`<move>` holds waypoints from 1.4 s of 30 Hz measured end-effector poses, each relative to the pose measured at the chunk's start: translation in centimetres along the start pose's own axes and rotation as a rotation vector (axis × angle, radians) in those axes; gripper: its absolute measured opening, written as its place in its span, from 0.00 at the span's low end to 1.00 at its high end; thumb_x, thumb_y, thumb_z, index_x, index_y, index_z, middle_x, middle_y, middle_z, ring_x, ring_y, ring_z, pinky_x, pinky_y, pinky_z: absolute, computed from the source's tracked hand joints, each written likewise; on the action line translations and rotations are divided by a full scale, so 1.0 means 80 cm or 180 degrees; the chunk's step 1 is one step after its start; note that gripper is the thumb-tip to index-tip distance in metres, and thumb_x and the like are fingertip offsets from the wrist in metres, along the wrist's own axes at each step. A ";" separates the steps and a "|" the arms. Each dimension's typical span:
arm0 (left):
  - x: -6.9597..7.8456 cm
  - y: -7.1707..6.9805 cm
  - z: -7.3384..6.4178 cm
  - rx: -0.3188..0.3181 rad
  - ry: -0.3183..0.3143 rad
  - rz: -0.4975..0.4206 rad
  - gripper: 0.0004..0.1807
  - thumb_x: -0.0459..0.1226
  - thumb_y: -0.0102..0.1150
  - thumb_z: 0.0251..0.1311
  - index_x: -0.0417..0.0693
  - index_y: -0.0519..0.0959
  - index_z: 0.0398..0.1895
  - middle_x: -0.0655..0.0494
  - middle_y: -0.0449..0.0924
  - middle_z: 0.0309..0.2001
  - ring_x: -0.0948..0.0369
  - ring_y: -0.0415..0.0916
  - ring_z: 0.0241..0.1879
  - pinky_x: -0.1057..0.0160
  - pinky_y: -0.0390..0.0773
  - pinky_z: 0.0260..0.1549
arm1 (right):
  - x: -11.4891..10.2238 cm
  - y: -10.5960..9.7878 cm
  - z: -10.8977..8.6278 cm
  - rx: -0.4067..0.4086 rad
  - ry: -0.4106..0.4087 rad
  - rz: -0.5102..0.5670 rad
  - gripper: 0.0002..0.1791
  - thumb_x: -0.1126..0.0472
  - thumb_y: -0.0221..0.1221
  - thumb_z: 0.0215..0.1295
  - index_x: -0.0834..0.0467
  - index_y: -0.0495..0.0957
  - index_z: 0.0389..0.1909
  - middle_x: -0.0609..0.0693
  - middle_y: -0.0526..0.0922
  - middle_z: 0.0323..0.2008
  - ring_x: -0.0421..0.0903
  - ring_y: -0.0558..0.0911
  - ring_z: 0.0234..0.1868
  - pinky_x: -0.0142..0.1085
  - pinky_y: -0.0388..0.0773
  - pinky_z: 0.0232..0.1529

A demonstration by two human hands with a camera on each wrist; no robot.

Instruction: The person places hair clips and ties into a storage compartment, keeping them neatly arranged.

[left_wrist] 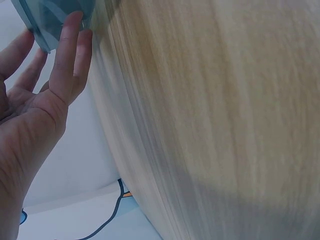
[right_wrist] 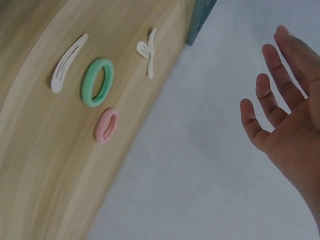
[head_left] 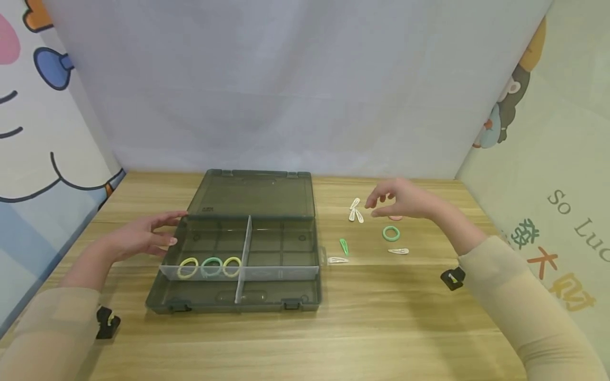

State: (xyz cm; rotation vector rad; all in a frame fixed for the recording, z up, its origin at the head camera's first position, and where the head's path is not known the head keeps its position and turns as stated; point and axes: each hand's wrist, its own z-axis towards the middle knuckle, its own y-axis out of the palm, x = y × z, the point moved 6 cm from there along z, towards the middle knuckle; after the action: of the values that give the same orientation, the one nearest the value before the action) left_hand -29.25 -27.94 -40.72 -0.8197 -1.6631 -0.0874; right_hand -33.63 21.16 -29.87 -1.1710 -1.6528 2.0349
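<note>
Head view: left hand at divided box, right hand raised over loose clips and rings

The left hand (head_left: 144, 236) rests at the left side of a dark translucent box (head_left: 233, 306), fingers spread and relaxed, fingertips at the wall. The left wrist view shows the fingers about a corner of the box, without a firm grip. The right hand (head_left: 401, 199) is raised above the tabletop (head_left: 371, 328), holding nothing, with a moderate gap between thumb and fingers.

The box stands on the tabletop to the left, its lid (head_left: 252, 194) laid back to the rear. Pale dividers (head_left: 281, 273) separate the interior into four compartments. Three rings, a left yellow ring (head_left: 181, 274), a teal ring (head_left: 204, 269) and a right yellow ring (head_left: 239, 263), sit in a row at the left part of the cross divider; their exact seating against it cannot be told.

To the right of the box lie a green clip (head_left: 344, 246) and, just beside the box, a white clip (head_left: 339, 260). Near the right hand are a cluster of white clips (head_left: 359, 216), a green ring (head_left: 384, 235) and a pink ring (right_wrist: 98, 131). A separate white clip (right_wrist: 65, 67) lies near the green ring.
</note>
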 end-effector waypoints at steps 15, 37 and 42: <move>-0.007 0.001 0.000 0.0024 -0.0024 -0.0020 0.43 0.37 0.54 0.65 0.46 0.39 0.75 0.31 0.33 0.72 0.30 0.52 0.64 0.46 0.76 0.51 | 0.093 0.022 -0.029 0.0219 0.0538 0.0151 0.09 0.57 0.63 0.61 0.54 0.83 0.42 0.49 0.84 0.42 0.46 0.76 0.42 0.45 0.74 0.46; -0.003 0.000 0.001 -0.0007 -0.0005 -0.0049 0.43 0.34 0.53 0.66 0.45 0.39 0.75 0.30 0.33 0.72 0.31 0.53 0.64 0.44 0.75 0.51 | 0.164 0.072 -0.044 0.0245 0.0983 0.0679 0.19 0.60 0.66 0.57 0.63 0.80 0.49 0.62 0.79 0.53 0.55 0.79 0.50 0.49 0.74 0.55; -0.002 -0.001 0.002 -0.0015 -0.0004 -0.0031 0.42 0.35 0.53 0.66 0.46 0.39 0.75 0.31 0.33 0.72 0.30 0.52 0.64 0.44 0.75 0.51 | 0.173 0.081 -0.046 0.0162 0.1120 0.0862 0.21 0.55 0.67 0.56 0.63 0.81 0.47 0.63 0.79 0.52 0.58 0.78 0.53 0.52 0.70 0.60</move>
State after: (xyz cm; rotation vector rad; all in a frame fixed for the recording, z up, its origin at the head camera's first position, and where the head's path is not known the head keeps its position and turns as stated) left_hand -29.38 -28.00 -40.90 -0.8155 -1.6687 -0.0976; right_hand -38.06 30.66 -41.57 -1.6974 -1.3260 1.8616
